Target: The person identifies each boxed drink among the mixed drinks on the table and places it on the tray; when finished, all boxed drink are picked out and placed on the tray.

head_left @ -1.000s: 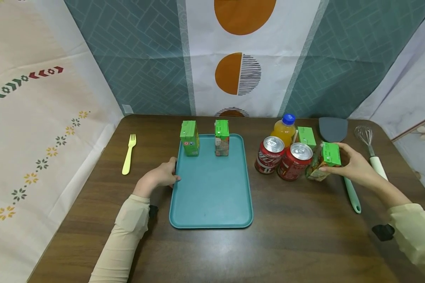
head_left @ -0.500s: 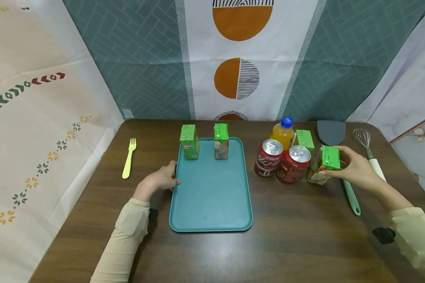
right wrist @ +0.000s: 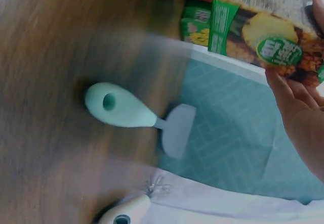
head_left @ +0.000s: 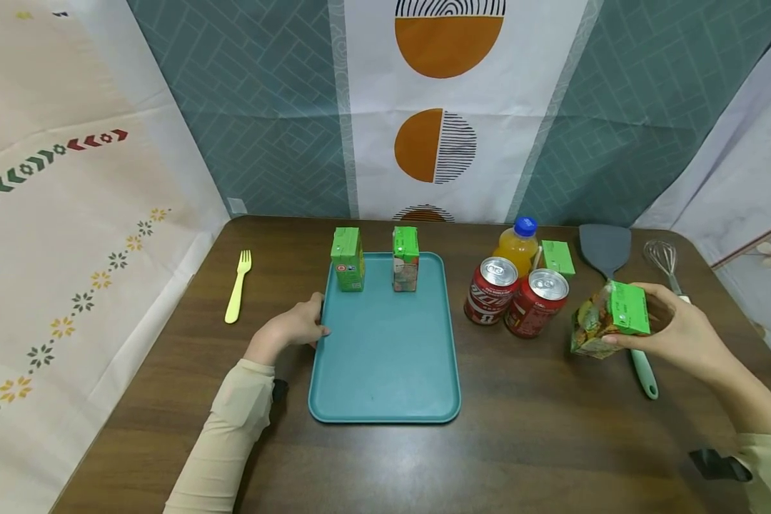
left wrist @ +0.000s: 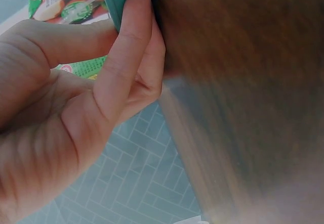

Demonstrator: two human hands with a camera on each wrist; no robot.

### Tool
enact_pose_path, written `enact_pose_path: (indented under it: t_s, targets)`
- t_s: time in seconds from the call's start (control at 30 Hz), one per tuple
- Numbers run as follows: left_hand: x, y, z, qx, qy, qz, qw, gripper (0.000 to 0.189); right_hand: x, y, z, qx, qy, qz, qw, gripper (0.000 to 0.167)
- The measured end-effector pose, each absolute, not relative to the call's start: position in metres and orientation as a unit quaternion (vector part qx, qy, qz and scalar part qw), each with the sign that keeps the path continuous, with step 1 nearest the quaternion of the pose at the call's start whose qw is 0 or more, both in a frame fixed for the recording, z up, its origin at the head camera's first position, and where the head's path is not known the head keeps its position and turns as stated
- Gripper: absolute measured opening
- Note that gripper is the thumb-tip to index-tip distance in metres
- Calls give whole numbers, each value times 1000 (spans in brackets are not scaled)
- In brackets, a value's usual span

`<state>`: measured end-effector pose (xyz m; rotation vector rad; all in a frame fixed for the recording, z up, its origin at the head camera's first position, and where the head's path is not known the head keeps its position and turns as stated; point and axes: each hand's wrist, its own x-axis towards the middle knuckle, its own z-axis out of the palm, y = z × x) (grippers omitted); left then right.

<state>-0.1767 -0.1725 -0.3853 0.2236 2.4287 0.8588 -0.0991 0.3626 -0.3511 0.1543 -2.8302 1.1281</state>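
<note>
My left hand pinches the left rim of the teal tray; in the left wrist view, thumb and fingers close on the tray's edge. Two green-topped juice boxes stand upright at the tray's far end, one at the left corner and another near the middle. At the right, my right hand grips another juice box, with food pictures on its side. In the right wrist view this juice box is clear of the table, fingers along its sides.
Beside the held box stand two red soda cans, an orange juice bottle and a further green juice box. A spatula and whisk lie at the right. A yellow fork lies left of the tray.
My right hand has lifted its juice box and drawn it nearer and slightly right, away from the cans. The left hand keeps its hold on the tray, which stays in place.
</note>
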Motion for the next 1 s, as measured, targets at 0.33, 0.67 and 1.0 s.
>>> enact_pose_path:
  t_s: [0.33, 0.67, 1.0]
  targets:
    - [-176, -174, -387, 79, 905, 314, 276, 60, -76, 332, -334, 119, -907, 399, 58, 76]
    - [-177, -174, -387, 75, 907, 309, 276, 61, -74, 274, -318, 123, -901, 415, 16, 73]
    - [-178, -173, -387, 83, 904, 317, 275, 61, -97, 209, -326, 154, -881, 445, -40, 75]
